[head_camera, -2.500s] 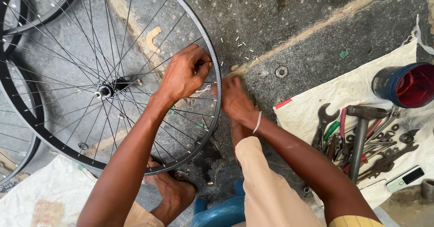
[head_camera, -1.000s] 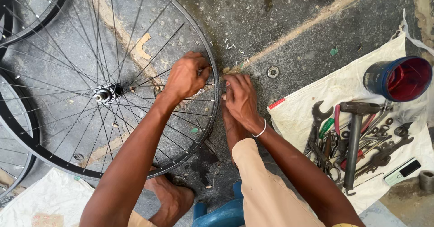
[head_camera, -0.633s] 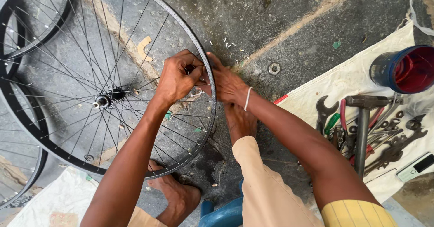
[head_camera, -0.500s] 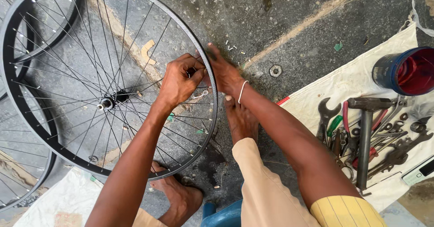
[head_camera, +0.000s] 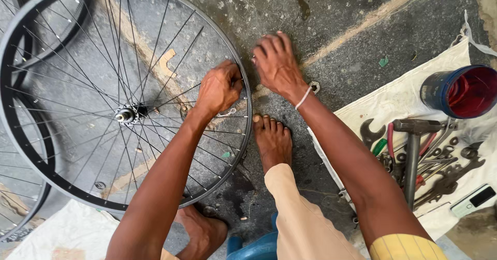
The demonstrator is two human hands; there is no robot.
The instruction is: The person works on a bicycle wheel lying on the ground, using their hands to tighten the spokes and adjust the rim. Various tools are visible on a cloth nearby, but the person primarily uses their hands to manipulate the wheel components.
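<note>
On the stained concrete floor [head_camera: 331, 11] in front of you lies a black-rimmed bicycle wheel [head_camera: 31, 151], flat on its side, its thin spokes running in to the silver hub [head_camera: 126, 115] a little left of your arms; a second rim [head_camera: 20, 224] peeks out beneath it at the lower left. To the right, a pale cloth [head_camera: 398, 97] is spread on the ground (it carries everything loose): a dark blue bucket [head_camera: 437, 91] with a red inside at its upper end, a hammer [head_camera: 412, 151] standing across a heap of spanners [head_camera: 445, 179], and a small white phone-like device [head_camera: 472, 200] near the lower edge. Your right foot [head_camera: 273, 141] rests bare on the concrete just beside the wheel's right edge, and your left foot [head_camera: 204, 231] sits under the rim's lower arc. Your left hand [head_camera: 220, 86] is curled closed over the spokes right at the inside of the rim, fingers pinched on something too small to make out. Your right hand [head_camera: 277, 63] lies just outside the rim, fingers spread and flat against the floor, gripping nothing, with a white band [head_camera: 303, 98] round the wrist.
</note>
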